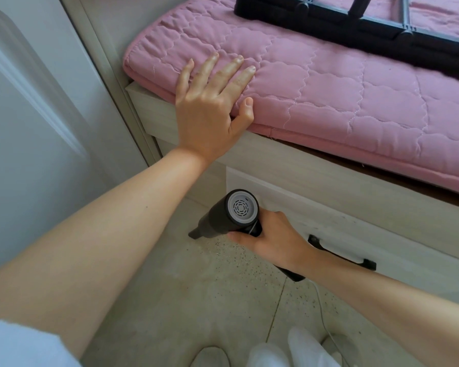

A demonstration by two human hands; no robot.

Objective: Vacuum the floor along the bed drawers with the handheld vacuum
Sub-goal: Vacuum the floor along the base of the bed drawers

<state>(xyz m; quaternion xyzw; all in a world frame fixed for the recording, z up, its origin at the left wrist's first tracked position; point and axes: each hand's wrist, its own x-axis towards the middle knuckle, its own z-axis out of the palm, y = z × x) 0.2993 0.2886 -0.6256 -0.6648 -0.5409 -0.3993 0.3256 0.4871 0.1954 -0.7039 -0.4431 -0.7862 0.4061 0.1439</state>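
Vacuum [231, 215] sits low in the middle of the scene, just in front of the near drawer [355, 229], its grey vented rear cap facing up toward the camera and its dark nozzle [195, 233] angled down and left toward the speckled floor [196, 287]; whether the nozzle tip actually touches the floor I cannot tell; the right hand [273, 239] holds the vacuum with fingers curled round its handle, the lower end of that handle showing below the wrist, with a thin white cord trailing toward the near edge; the left hand [212, 102] lies flat with straight spread fingers on the pink quilted mattress [329, 102] at its left near corner, thumb hooked over the edge, gripping nothing and seemingly serving as a brace; dark crumbs are scattered on the floor just right of the nozzle and along the base of the drawer further right, so the work looks far from finished; to do this pass well, I would keep the nozzle low and close to the floor, run it slowly along the seam where drawer meets floor, moving right toward the crumbs, and overlap each stroke; mind the black drawer handle [342, 252], which juts out close to the right wrist, and keep the cord clear of the nozzle's path; the left hand's lean on the mattress should help hold the body steady while reaching low
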